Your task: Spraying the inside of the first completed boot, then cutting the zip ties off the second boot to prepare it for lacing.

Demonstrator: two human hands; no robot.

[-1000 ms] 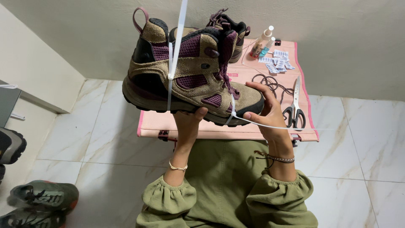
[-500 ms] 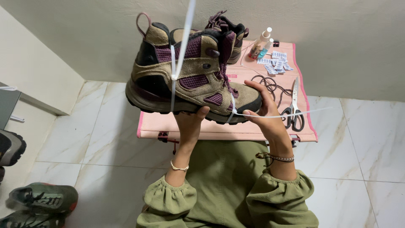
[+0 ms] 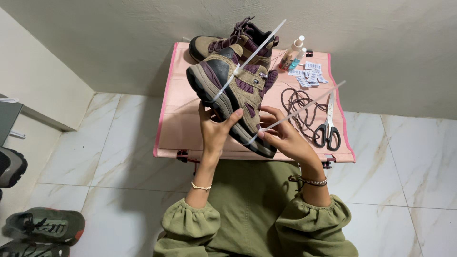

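left hand (image 3: 215, 129) fingers grip the boot (image 3: 234, 97); right hand (image 3: 284, 137) fingers pinch its white strap (image 3: 297, 109).

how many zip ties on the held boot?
2: one zip tie around the boot near its heel, one zip tie near the toe, at the right hand. More may be hidden.

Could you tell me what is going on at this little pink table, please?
A person holds a tan and purple hiking boot above the pink table. The left hand grips its sole, while the right hand pinches a white zip tie looped around the boot's front. A second tie circles the heel end. The other boot, scissors and a dark cord lie on the table.
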